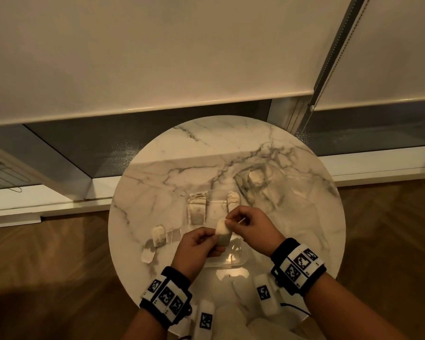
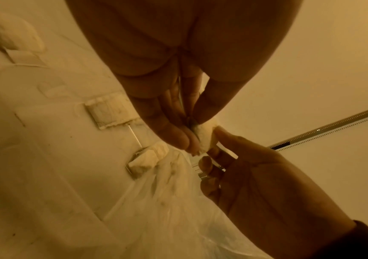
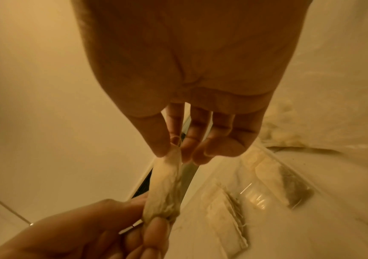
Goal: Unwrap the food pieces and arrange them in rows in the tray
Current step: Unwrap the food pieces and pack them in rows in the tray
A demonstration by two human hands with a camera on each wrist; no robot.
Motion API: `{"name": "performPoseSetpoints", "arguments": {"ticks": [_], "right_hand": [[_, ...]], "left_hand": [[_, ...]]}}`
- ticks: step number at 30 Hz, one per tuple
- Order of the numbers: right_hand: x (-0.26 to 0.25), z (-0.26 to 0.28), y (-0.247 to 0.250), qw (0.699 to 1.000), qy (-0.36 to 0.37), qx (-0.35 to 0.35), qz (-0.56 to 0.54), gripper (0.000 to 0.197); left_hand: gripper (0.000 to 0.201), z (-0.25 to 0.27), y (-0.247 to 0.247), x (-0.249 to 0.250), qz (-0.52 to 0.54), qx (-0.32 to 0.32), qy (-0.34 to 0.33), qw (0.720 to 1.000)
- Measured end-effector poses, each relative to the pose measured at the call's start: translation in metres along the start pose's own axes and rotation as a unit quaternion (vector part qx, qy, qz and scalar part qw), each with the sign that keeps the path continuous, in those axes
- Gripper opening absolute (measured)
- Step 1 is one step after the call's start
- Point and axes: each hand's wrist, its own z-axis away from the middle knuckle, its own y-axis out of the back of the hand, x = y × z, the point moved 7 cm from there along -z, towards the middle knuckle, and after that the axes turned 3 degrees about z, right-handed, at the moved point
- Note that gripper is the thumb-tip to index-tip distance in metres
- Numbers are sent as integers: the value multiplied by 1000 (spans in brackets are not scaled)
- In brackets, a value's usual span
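- worktop (image 1: 231, 148): white marble w/ grey veins
- food pieces (image 1: 197, 209): cream/beige, pale
- tray (image 1: 241, 260): clear, see-thru
- wristbands (image 1: 166, 294): black w/ white blocks, b&w square codes
- floor (image 1: 47, 266): brown wood, herringbone
- blind (image 1: 145, 50): plain off-white
- plastic bag (image 1: 270, 177) nr worktop's far right edge: clear

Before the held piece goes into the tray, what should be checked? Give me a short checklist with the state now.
1. Left hand holds the piece: ok.
2. Right hand pinches its top end: ok.
3. Piece fully unwrapped: cannot tell.
4. Tray below the hands: ok.
5. Free space in the tray between the left row and the right row: ok.
6. Rows straight: cannot tell, hands hide the near part.
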Motion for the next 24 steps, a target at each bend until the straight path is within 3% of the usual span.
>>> {"name": "performPoseSetpoints", "arguments": {"ticks": [4,9,14,16,19,24], "right_hand": [[7,-3,9,999,1,15,28,5],[6,-1,9,998,7,-1,62,6],[10,-4,4,996,20,-11,82,3],[17,-6,7,995,0,21,99,2],[35,-11,20,982,-59,86,156,19],[78,-17,20,959,-172,55,219,42]], "left_hand": [[15,-2,-1,0,-41,11,-10,999],[16,-7,3,3,-241,41,-97,965],[4,-14,-14,9,-236,18,-118,964],[2,-22,-11,4,-232,35,-101,967],[5,-37,-6,-8,-250,58,-60,965],[5,-67,-9,-13,-255,81,-30,963]]}}
